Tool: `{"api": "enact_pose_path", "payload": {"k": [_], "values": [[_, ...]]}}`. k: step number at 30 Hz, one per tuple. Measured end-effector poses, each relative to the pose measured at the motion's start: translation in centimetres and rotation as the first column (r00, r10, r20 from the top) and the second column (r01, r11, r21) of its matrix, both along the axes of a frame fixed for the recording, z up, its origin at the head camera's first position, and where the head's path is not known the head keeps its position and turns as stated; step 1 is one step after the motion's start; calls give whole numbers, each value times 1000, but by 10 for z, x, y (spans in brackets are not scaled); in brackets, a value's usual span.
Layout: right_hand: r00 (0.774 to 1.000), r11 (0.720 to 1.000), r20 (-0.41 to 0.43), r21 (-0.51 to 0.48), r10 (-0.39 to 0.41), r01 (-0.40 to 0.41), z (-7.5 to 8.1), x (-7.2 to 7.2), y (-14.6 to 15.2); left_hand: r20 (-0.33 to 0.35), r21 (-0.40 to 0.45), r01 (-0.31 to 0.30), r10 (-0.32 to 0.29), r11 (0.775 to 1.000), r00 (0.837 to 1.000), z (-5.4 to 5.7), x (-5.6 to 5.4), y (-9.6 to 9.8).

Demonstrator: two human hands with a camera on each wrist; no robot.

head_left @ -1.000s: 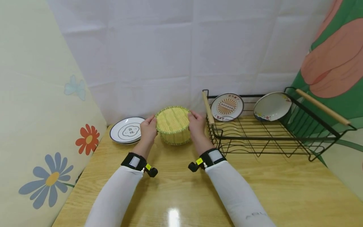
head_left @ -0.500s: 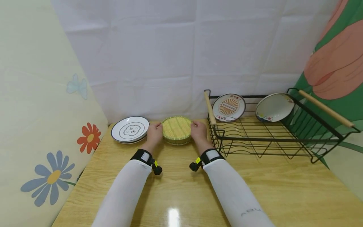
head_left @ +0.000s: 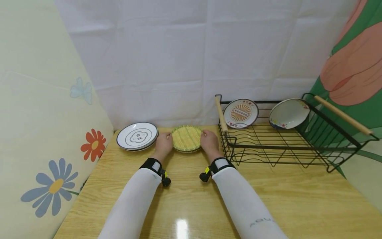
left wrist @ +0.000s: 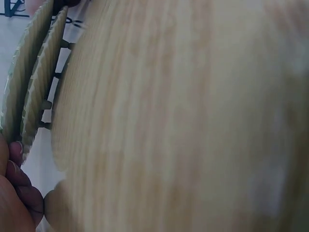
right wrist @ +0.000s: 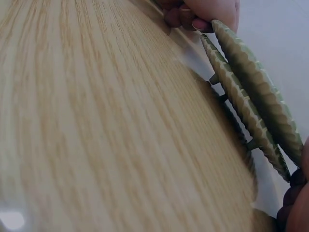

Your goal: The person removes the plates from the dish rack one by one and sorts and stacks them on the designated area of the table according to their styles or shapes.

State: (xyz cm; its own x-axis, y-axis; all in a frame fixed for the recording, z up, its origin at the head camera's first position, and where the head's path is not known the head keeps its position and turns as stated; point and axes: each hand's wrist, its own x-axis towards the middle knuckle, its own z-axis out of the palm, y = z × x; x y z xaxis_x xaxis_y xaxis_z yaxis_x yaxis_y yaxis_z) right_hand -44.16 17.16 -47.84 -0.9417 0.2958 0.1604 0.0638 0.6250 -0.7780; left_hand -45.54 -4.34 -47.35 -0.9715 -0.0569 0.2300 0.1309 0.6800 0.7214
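A round yellow-green plate (head_left: 186, 137) with a ribbed, leaf-like look is held level low over the table. My left hand (head_left: 164, 145) pinches its left rim, and my right hand (head_left: 210, 142) pinches the right rim. Directly beneath lies a matching lower plate (right wrist: 241, 101), standing on small feet close to the tabletop. A narrow gap shows between the two plates in the wrist views; most of the lower one is covered from above. In the left wrist view, left-hand fingers (left wrist: 17, 181) curl at the plates' edges.
White plates (head_left: 137, 136) with dark rims are stacked just left of my left hand. Right of my right hand stands a black wire dish rack (head_left: 286, 145) with wooden handles, holding a patterned plate (head_left: 241, 113) and a white floral bowl (head_left: 289, 113). A white cloth wall (head_left: 155, 66) rises behind.
Both hands have lowered the upper yellow-green plate toward the lower one, so the lower plate now shows only as a thin edge. The head view has shifted slightly.
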Motion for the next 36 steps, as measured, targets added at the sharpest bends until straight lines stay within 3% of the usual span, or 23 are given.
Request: {"api": "enact_pose_path", "payload": {"k": [6,11,21,26,30,33,36], "values": [[999,996,36,79,25,-27,-2,-1,2,11,-84,-4,5,996,1000,1,0,3],[997,996,69,82,34,-39,2,1,0,15,-139,-4,6,990,1000,1,-1,2],[996,993,80,108,31,-40,3,4,1,53,-134,7,1,991,999,-1,-2,3],[995,999,101,40,26,-30,0,6,4,105,-76,8,0,997,995,1,5,3],[996,997,90,-70,-19,26,2,13,3,108,4,-5,4,1000,994,3,12,0],[999,989,44,-145,-26,32,12,25,-4,84,80,-22,15,997,996,6,17,-3],[999,985,-18,-170,33,-36,30,41,-15,77,218,-29,13,975,997,14,25,-5]]}}
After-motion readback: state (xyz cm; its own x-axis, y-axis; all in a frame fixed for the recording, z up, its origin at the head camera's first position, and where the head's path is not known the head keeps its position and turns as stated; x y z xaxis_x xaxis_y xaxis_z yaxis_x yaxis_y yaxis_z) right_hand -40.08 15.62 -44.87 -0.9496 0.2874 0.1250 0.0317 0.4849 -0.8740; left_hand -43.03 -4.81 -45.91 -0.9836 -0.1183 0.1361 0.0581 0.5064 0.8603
